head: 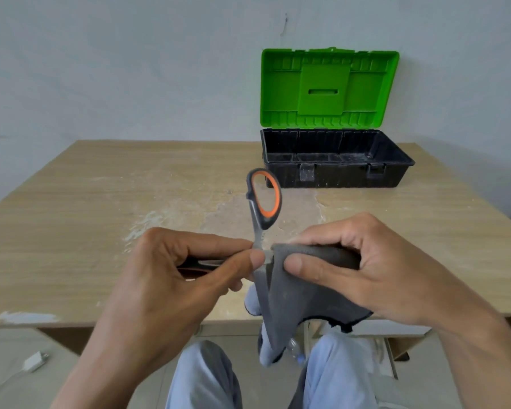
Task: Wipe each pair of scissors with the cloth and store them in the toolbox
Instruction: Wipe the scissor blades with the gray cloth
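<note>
1. Left hand (171,278): fingers curled, thumb and forefinger pinching the scissors (256,214) at the pivot, with the lower handle tucked into the palm. The scissors are held in the air over the near table edge and splayed wide: the orange-lined loop points up and one blade points down.
2. Right hand (375,273): thumb and fingers pinch a fold of the grey cloth (301,296) against the scissors just beside the pivot. The rest of the cloth hangs toward the lap.
3. Step in hand, as judged: wiping this pair. Storing is not yet done.
4. Next move, as judged: draw the cloth along each blade, close the scissors, then reach forward and right to the toolbox (337,172).
5. Toolbox: it sits at the far right of the table (101,202) by the wall, its green lid (325,87) standing upright and the black base open. No scissors can be made out inside.
6. Surroundings: a white plug and cable (36,361) on the floor at lower left; pale smears on the tabletop; knees in light trousers below.
7. Obstructions: nothing lies between the hands and the box. The exposed blade near the fingers is the one hazard.
</note>
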The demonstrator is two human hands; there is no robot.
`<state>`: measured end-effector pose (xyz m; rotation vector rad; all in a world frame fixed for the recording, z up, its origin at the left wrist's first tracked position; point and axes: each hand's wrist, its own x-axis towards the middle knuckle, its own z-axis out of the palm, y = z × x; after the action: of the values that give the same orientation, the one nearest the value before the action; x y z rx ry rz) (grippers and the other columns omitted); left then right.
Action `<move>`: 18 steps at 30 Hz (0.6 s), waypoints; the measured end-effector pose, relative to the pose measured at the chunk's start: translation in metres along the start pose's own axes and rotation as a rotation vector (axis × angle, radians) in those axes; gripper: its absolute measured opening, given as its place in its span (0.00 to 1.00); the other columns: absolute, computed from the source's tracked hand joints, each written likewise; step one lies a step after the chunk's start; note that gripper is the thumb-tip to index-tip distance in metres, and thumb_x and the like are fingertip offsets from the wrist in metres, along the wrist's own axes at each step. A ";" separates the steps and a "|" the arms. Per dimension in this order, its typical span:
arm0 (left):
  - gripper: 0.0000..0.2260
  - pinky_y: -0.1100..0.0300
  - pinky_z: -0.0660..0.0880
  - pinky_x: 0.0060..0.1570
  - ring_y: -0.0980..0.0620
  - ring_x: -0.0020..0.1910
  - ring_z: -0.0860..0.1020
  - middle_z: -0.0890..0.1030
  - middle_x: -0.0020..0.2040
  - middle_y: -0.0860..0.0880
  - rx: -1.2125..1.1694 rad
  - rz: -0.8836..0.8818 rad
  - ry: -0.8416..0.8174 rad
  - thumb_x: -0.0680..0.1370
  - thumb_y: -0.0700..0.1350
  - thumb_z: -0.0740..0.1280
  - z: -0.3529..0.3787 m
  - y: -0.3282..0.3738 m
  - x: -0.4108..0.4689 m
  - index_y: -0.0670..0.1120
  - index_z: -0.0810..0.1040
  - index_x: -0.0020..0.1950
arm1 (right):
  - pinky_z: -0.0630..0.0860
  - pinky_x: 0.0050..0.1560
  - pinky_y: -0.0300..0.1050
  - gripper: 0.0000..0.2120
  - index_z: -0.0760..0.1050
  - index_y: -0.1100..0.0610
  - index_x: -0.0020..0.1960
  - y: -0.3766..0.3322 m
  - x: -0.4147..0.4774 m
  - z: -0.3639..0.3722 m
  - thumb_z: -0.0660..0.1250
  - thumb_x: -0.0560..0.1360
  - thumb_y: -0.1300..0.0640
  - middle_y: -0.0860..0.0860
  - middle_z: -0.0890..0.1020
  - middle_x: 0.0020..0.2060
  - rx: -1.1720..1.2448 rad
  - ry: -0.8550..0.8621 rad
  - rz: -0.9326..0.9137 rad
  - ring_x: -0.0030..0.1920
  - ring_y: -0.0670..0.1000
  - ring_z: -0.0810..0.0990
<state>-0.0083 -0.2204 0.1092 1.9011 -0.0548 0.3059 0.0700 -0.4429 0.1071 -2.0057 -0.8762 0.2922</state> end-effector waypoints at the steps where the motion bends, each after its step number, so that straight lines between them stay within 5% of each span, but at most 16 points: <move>1: 0.03 0.64 0.78 0.33 0.55 0.30 0.82 0.86 0.33 0.51 -0.014 -0.009 -0.007 0.67 0.52 0.75 0.001 0.000 0.001 0.57 0.88 0.39 | 0.80 0.41 0.53 0.12 0.88 0.47 0.51 0.001 0.000 0.000 0.70 0.77 0.42 0.49 0.87 0.40 0.018 0.017 0.000 0.40 0.54 0.85; 8: 0.03 0.67 0.76 0.33 0.57 0.30 0.80 0.86 0.33 0.50 -0.089 -0.057 -0.038 0.67 0.49 0.75 0.002 -0.003 0.001 0.55 0.88 0.39 | 0.74 0.35 0.38 0.09 0.90 0.51 0.46 0.005 -0.005 -0.008 0.72 0.76 0.49 0.52 0.87 0.35 0.129 0.068 0.037 0.34 0.51 0.82; 11: 0.03 0.68 0.76 0.32 0.57 0.29 0.80 0.86 0.33 0.50 -0.094 -0.057 -0.044 0.68 0.48 0.75 0.006 -0.003 0.001 0.54 0.88 0.40 | 0.72 0.37 0.46 0.11 0.89 0.53 0.46 0.005 -0.006 -0.007 0.72 0.77 0.47 0.59 0.85 0.36 0.138 0.083 0.044 0.34 0.60 0.80; 18: 0.09 0.72 0.76 0.33 0.60 0.31 0.83 0.87 0.36 0.55 -0.131 -0.134 -0.029 0.61 0.46 0.78 0.010 0.002 -0.002 0.54 0.88 0.39 | 0.70 0.36 0.60 0.21 0.86 0.61 0.45 0.010 -0.005 -0.002 0.71 0.77 0.42 0.66 0.80 0.35 0.125 0.127 0.071 0.34 0.63 0.76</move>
<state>-0.0086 -0.2303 0.1080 1.7693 0.0327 0.1790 0.0724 -0.4507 0.0992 -1.9194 -0.6911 0.2501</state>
